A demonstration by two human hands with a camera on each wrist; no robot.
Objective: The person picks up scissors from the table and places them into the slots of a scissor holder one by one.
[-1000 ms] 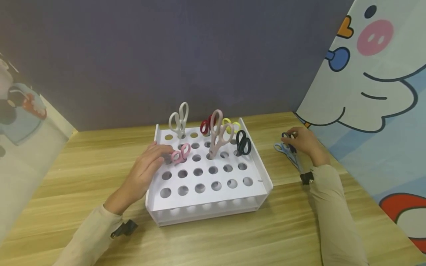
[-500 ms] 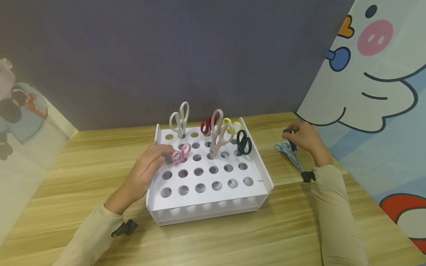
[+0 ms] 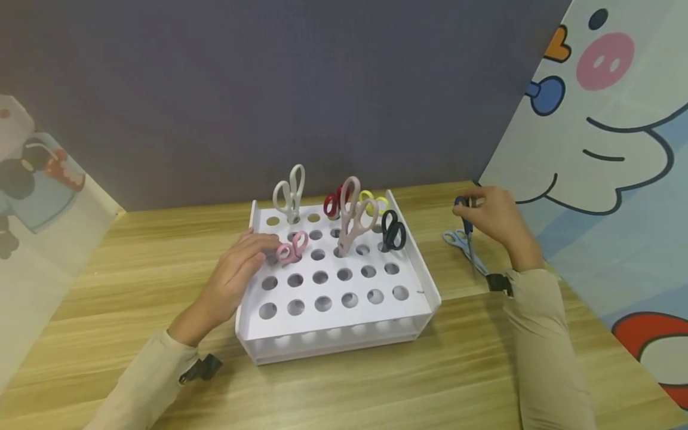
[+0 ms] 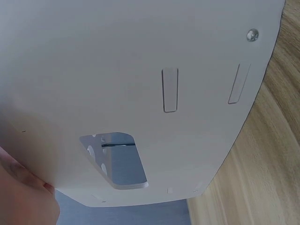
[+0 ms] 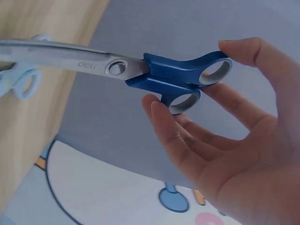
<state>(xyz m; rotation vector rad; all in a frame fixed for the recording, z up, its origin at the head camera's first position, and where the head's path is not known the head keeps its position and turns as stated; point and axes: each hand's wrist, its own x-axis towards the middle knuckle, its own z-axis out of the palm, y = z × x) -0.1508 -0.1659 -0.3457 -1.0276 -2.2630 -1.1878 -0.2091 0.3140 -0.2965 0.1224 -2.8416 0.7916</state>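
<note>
Pinched by its handles in my right hand (image 3: 497, 218) is a pair of scissors (image 5: 176, 70) with dark blue, grey-lined handles. Its steel blades point down at the table in the head view; the right wrist view shows thumb and fingers on the handle loops. Light blue scissors (image 3: 458, 240) lie on the table just below. My left hand (image 3: 231, 278) rests over the left wall of a white rack (image 3: 333, 319) with rows of round holes, its fingertips beside small pink scissors (image 3: 292, 248). In the left wrist view, the rack's side panel (image 4: 201, 131) hides most of that hand.
The rack also holds white (image 3: 291, 194), red (image 3: 334, 203), tall pale pink (image 3: 355, 218), yellow (image 3: 374, 203) and black scissors (image 3: 393, 231), handles up. Behind the wooden table (image 3: 161, 239) stands a grey partition (image 3: 322, 89). A cartoon panel (image 3: 596, 161) borders the right side.
My right hand has raised the dark blue scissors off the table, up and away from the light blue pair, turning the blades downward. The left hand and the rack have stayed put.
</note>
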